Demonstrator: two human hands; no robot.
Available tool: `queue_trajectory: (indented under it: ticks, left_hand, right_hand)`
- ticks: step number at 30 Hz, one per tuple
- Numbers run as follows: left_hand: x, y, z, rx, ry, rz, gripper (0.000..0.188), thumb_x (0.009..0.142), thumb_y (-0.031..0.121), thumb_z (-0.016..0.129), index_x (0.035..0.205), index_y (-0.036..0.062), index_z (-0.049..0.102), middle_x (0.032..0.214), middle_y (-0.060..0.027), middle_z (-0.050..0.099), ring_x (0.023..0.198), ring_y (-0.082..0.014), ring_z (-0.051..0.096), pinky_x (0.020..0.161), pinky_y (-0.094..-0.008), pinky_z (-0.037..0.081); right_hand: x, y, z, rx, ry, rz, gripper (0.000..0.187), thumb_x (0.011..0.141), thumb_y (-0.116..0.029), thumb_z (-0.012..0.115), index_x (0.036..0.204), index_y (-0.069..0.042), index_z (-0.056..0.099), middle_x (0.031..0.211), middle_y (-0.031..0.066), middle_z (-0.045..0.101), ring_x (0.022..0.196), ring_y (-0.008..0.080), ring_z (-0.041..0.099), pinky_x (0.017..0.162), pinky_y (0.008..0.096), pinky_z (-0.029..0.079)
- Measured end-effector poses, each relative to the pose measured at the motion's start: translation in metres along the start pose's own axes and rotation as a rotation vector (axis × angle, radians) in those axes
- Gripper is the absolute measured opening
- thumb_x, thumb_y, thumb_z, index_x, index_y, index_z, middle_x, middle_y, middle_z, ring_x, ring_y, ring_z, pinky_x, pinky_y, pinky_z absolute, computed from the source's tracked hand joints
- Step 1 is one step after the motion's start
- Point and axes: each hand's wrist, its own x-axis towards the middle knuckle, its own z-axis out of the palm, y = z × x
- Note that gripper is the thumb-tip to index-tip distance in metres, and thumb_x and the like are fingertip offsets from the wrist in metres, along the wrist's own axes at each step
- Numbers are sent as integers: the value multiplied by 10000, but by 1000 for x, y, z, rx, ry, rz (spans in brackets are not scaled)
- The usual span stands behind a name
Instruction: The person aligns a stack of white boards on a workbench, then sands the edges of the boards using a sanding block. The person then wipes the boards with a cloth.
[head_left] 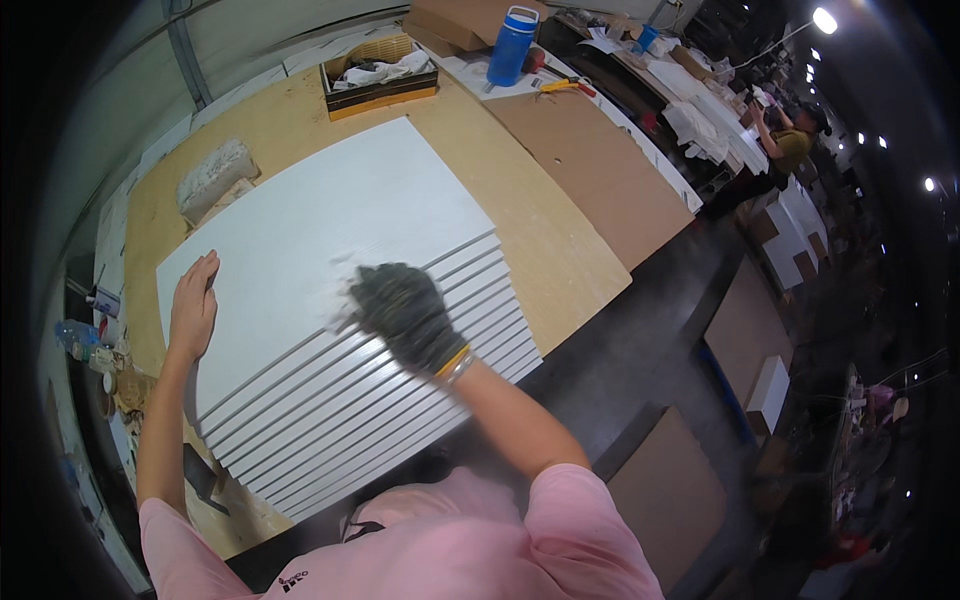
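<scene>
White flat panels lie in a stepped stack, their near edges showing as parallel grey lines; the top panel (300,220) shows the widest white face. My bare left hand (196,305) lies flat along its left edge, fingers stretched out. My right hand (405,315) wears a dark grey-green work glove with a yellow cuff. It is closed, pressed down near the top panel's near edge, over a whitish crumpled, cloth-like piece (343,318). That piece is blurred and mostly hidden by the glove, so its exact kind does not show.
The stack rests on a wooden board (560,270). Behind it are a whitish block (215,180), a box with a basket and cloth (380,85), a blue bottle (511,48) and yellow-and-red pliers (566,87). Brown board lies to the right. A person (790,140) works far right.
</scene>
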Motion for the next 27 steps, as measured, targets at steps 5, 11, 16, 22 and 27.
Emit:
queue_trajectory:
  ticks: [5,11,16,22,27]
  left_hand:
    - [9,13,3,-72,23,16,514,889,-29,443,1392,60,493,1485,-110,506,1399,-338,419,1175,-432,320]
    - [3,7,1,-57,39,13,499,892,-39,429,1375,57,514,1474,-122,514,1376,-340,442,1178,-422,322]
    - [-4,-4,2,-83,38,-9,507,891,-45,423,1380,52,515,1470,-123,517,1368,-340,449,1172,-421,332]
    - [10,9,10,-138,48,44,498,907,-42,425,1389,52,509,1475,-122,512,1367,-336,451,1167,-416,340]
    - [3,10,3,-71,45,30,491,920,-40,424,1394,53,515,1470,-131,515,1366,-332,454,1162,-413,350]
  right_hand:
    - [-41,160,-65,-306,293,515,162,934,-158,576,830,-63,656,806,149,642,792,352,604,731,461,473]
    - [-50,24,-3,-125,302,419,177,900,-157,686,1006,-15,680,897,154,695,847,299,663,733,406,526]
    - [-51,-36,12,59,117,30,284,783,-63,656,1059,-24,708,955,125,712,820,301,677,702,418,543]
    - [-106,143,-85,-562,224,863,148,933,-161,609,858,-38,646,832,162,616,782,352,575,714,442,457]
    - [-100,3,1,-313,303,503,204,871,-124,636,1047,-37,693,865,139,655,823,325,618,753,439,487]
